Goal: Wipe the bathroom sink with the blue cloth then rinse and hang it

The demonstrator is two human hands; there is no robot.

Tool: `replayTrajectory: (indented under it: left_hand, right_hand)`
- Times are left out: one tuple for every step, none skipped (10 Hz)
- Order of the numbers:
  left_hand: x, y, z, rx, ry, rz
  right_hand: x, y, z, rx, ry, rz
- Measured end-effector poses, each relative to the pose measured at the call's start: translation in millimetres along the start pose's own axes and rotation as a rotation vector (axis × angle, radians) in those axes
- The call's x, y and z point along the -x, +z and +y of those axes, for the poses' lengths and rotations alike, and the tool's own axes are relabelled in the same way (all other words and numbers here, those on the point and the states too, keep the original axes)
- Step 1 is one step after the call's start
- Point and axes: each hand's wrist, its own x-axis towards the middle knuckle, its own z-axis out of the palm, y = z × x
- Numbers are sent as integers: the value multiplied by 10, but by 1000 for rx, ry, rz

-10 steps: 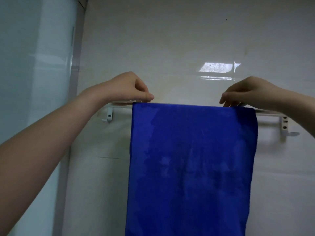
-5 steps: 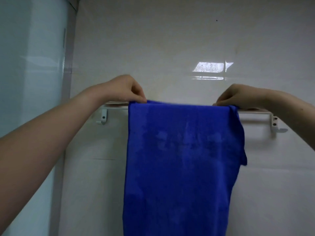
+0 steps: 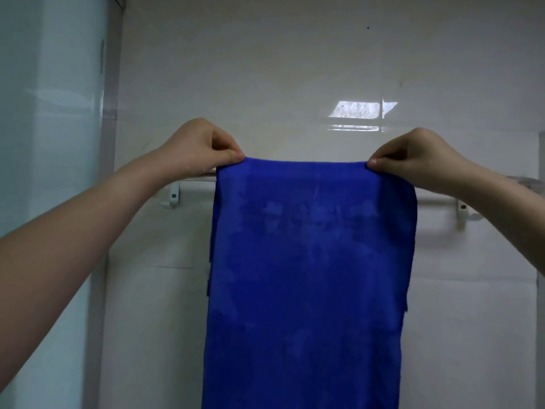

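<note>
The blue cloth (image 3: 306, 276) hangs flat and long in front of the white wall, with damp darker patches across it. My left hand (image 3: 200, 149) pinches its top left corner between thumb and fingers. My right hand (image 3: 413, 157) pinches the top right corner. The top edge is stretched between both hands, a little above the white towel rail (image 3: 436, 199). The cloth covers the rail's middle; whether it rests on the rail there I cannot tell. The sink is out of view.
The rail's brackets (image 3: 173, 197) show at both ends against the glossy tiled wall (image 3: 265, 69). A frosted glass panel with a grey frame (image 3: 109, 113) stands at the left.
Both hands have lifted the cloth's top edge from rail level to slightly above it. The right side, bunched half a second ago, is now pulled flat.
</note>
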Motion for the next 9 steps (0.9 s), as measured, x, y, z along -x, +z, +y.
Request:
replayTrajectory:
  left_hand:
    - [-145,-5,-3,-88,-48,-80]
    - [-160,10,-19,-167,-122,-271]
    - [-46,13,16,-53,-94,-259]
    - [103,-4,44,12,-32,-233]
    - [195,-49,1,-39,-48,-180]
    - [264,-102,-10,-42,-71,-173]
    - [262,-89,-9,-39,-86,-184]
    - [318,-124,33,-129,-13,-159]
    - [580,-194,54,-52,58,160]
  right_hand:
    - [-194,22,55,29,95,-51]
    - [-212,17,64,27,170,-262]
    - [-99,-41,-5,-109,122,-232]
    - [51,-74,0,-47,22,-265]
    - [169,-106,89,126,-36,-287]
    - [256,-172,184,233,-14,-260]
    - [335,-177,157,278,24,-265]
    - [388,-172,85,261,46,-210]
    - [635,-199,-38,122,-21,161]
